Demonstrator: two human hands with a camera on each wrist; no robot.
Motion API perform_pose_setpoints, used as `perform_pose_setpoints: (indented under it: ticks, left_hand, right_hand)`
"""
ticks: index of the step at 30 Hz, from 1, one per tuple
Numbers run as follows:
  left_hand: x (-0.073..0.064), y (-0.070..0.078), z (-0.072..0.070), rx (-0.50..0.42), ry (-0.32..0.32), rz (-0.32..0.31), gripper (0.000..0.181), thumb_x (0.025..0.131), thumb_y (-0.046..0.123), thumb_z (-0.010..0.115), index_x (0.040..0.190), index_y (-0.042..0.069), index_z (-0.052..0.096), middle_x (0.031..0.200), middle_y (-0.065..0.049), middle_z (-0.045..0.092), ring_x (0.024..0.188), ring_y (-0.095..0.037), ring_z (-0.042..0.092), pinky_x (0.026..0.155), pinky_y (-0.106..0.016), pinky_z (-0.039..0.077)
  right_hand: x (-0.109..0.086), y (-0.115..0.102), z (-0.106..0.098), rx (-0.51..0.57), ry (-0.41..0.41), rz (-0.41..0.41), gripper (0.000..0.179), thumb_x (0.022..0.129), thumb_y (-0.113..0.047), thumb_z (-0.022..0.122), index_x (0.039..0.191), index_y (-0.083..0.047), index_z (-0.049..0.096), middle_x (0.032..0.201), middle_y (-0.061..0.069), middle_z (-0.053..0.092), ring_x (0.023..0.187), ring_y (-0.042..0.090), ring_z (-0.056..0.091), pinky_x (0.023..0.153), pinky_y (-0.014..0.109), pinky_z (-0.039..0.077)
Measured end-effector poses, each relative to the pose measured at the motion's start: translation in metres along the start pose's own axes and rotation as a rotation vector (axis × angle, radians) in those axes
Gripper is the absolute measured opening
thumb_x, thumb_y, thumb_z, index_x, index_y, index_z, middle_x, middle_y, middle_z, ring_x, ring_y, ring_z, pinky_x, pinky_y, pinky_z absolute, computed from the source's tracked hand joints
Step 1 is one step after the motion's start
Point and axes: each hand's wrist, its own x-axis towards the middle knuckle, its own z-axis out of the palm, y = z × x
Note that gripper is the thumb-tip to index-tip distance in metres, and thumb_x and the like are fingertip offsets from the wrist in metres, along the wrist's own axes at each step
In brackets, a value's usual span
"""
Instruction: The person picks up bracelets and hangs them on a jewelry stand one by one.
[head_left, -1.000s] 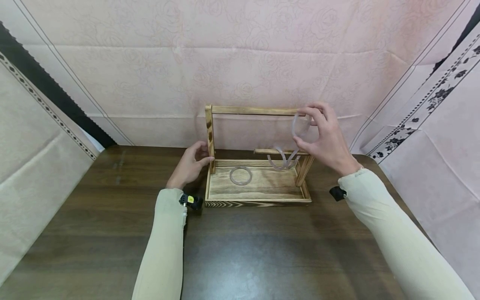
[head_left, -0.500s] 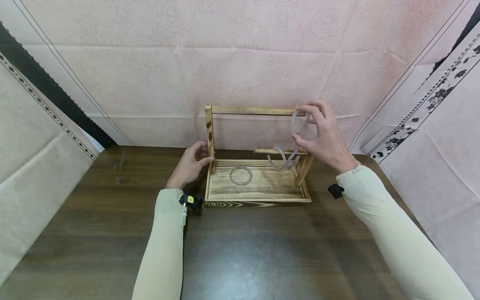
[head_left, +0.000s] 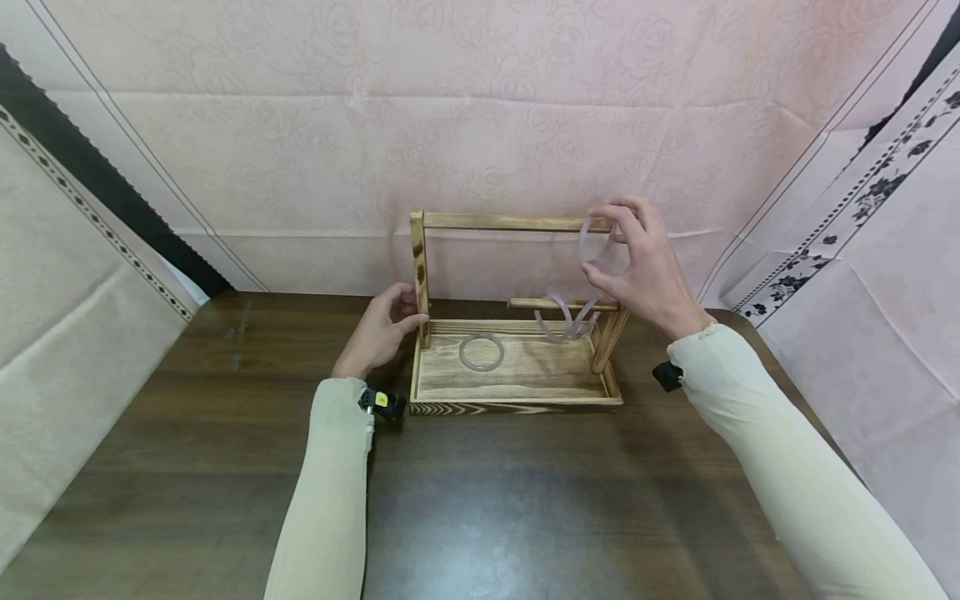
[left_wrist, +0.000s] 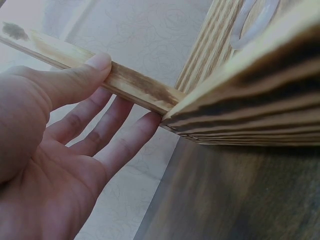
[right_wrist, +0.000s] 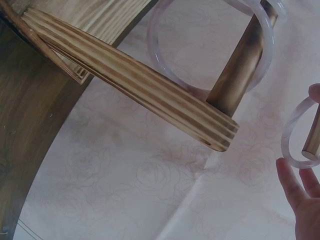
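Observation:
My right hand [head_left: 641, 258] pinches a translucent pale bangle [head_left: 582, 242] between thumb and fingers at the free right end of the upper bar [head_left: 510, 222]. In the right wrist view the bar's tip [right_wrist: 311, 154] shows inside that bangle's ring. On the left, my left hand [head_left: 381, 332] grips the upright post [left_wrist: 137, 85] of the wooden rack, thumb on one face and fingers behind. Pale bangles [head_left: 577, 321] hang on the shorter lower bar [head_left: 525, 303]. Another bangle [head_left: 482, 335] lies flat in the rack's tray [head_left: 525, 398].
The rack stands on a dark wooden table [head_left: 480, 500], near its back edge. Pale patterned cloth [head_left: 480, 150] hangs behind, and more cloth [head_left: 900, 275] closes off the sides. A short slanted post [head_left: 610, 342] carries the lower bar at the right.
My right hand has shifted slightly left with the bangle, bringing the ring farther along the upper bar's end. The left hand and the rack stay put.

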Motion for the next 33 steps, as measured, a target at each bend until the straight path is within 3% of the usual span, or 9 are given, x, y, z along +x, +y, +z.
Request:
perform_pose_setpoints:
  ticks: [6,14,33]
  left_hand:
    - [0.000,0.000,0.000,0.000,-0.007,-0.002,0.032,0.100,0.012,0.066,0.129,0.005,0.057,0.125,-0.016,0.062,0.115,-0.031,0.059,0.104,-0.047,0.046]
    - [0.000,0.000,0.000,0.001,-0.001,-0.003,0.031,0.099,0.011,0.067,0.128,0.005,0.057,0.124,-0.015,0.062,0.115,-0.030,0.059,0.103,-0.045,0.047]
    - [0.001,-0.002,0.000,-0.004,-0.001,-0.008,0.030,0.099,0.012,0.067,0.127,0.006,0.057,0.123,-0.014,0.062,0.114,-0.030,0.059,0.103,-0.045,0.047]
  right_hand:
    - [0.002,0.000,0.002,0.005,-0.005,0.004,0.067,0.075,0.005,0.084,0.134,-0.005,0.057,0.142,0.018,0.046,0.114,0.029,0.051,0.096,0.046,0.056]
    - [0.005,-0.002,0.003,0.013,-0.020,0.011,0.066,0.076,0.004,0.084,0.135,-0.007,0.057,0.143,0.017,0.046,0.127,0.027,0.045,0.097,0.047,0.056]
    - [0.011,-0.007,0.011,0.058,-0.037,-0.022,0.067,0.074,0.008,0.083,0.134,-0.005,0.056,0.140,0.020,0.045,0.128,0.028,0.049,0.101,0.044,0.056]
